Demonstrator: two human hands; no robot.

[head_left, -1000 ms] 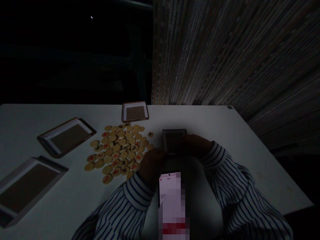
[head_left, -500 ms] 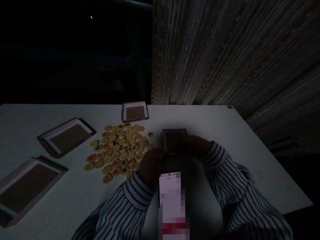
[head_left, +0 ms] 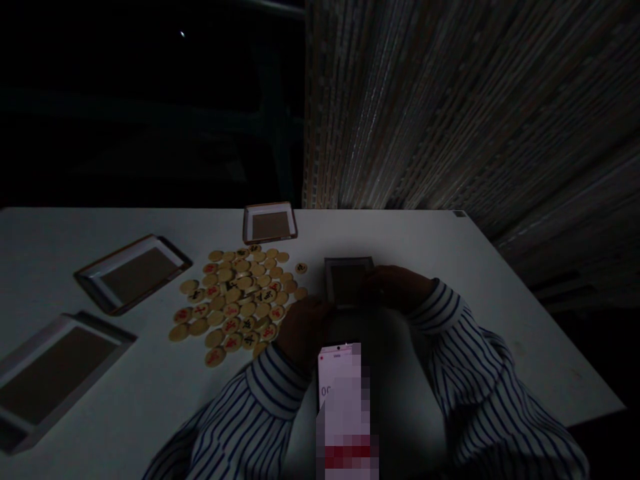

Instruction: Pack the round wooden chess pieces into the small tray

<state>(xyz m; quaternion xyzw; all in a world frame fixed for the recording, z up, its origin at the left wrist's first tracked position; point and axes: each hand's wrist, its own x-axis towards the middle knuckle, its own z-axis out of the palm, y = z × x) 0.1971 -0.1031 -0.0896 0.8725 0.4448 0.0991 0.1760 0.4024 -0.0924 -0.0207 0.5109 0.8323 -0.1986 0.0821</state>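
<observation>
A small shallow tray [head_left: 349,260] with a dark inside lies on the table in front of me. My left hand [head_left: 306,328] is at the tray's near left corner, beside the pile of round wooden Chinese chess pieces [head_left: 235,293]. On the tray's right side, my right hand [head_left: 397,287] reaches in over its edge. Both hands are in deep shadow, so I cannot make out the fingers or whether they grip anything. Red and black characters show on some pieces; others show plain faces. One piece [head_left: 301,268] lies apart, between the pile and the tray.
A lit phone [head_left: 343,400], partly blurred out, is close to me between my forearms. Three more trays stand around the pile: one at the back [head_left: 270,207], one at left [head_left: 165,241] and one at near left [head_left: 107,367]. Ridged stacked material [head_left: 425,100] rises behind the white table [head_left: 500,320].
My right hand and sleeve have shifted slightly right and away from me. My left hand, the tray and the chess pieces stay in place.
</observation>
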